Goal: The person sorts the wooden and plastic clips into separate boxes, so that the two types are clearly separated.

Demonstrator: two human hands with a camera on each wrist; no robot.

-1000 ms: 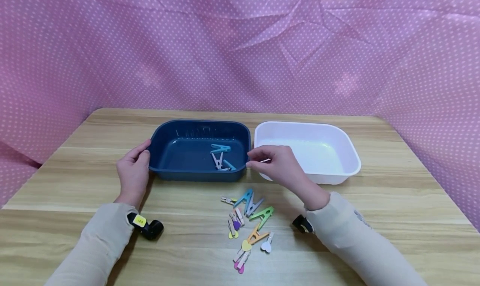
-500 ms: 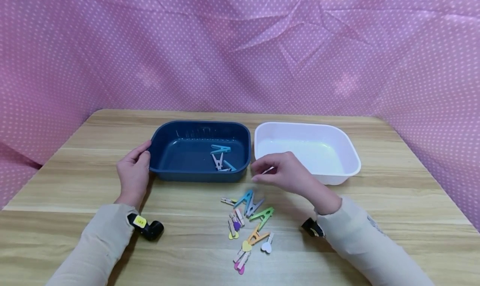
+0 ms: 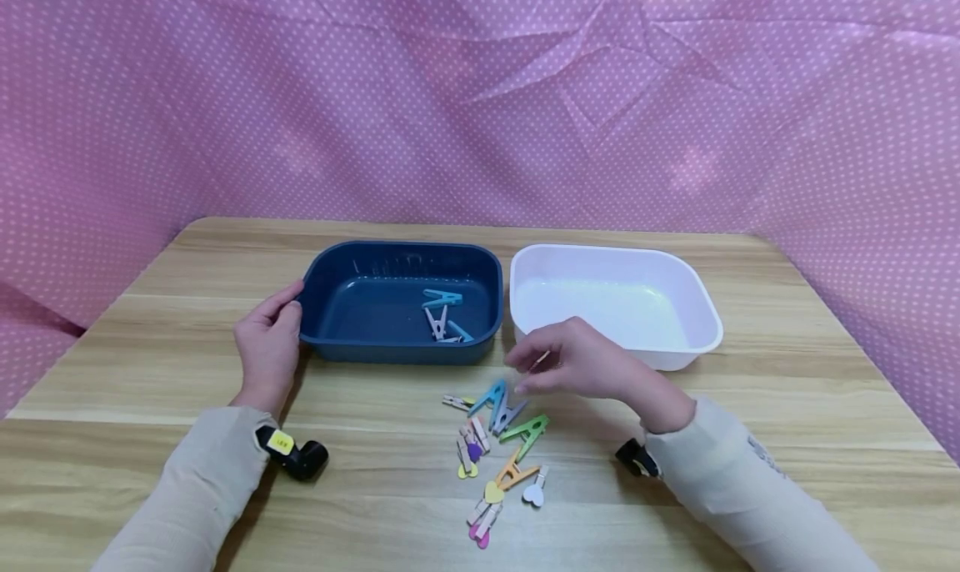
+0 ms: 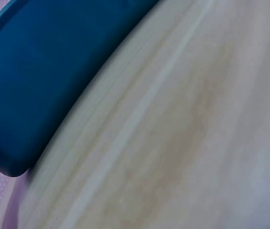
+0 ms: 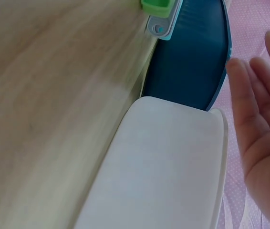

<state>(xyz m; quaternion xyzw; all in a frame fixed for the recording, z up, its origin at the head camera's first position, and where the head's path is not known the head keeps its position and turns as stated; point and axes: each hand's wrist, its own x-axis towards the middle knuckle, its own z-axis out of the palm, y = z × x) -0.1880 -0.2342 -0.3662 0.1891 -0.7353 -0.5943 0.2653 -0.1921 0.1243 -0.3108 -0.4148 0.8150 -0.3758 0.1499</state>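
Pink polka-dot cloth [image 3: 480, 122] walled the wood-grain tabletop [image 3: 150, 372], where clothespins [image 3: 474, 452] sprawled before the navy basin [image 3: 397, 353] and white basin [image 3: 615, 259]. Right hand [image 3: 573, 363] hovered over the pile's far edge, empty, fingers loosely curved! Overlapping clips could have snagged, one dragging neighbours. Left hand [image 3: 270, 347] gripped the navy rim; its wrist's yellow label [image 3: 282, 443] was too small to read.

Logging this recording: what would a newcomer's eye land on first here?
Probably the pink polka-dot cloth filling the head view's background. Next, side by side on the wooden table, the dark blue basin at left, gripped by the left hand, and the white basin at right. The colourful clips scattered nearer the wearer also stand out.
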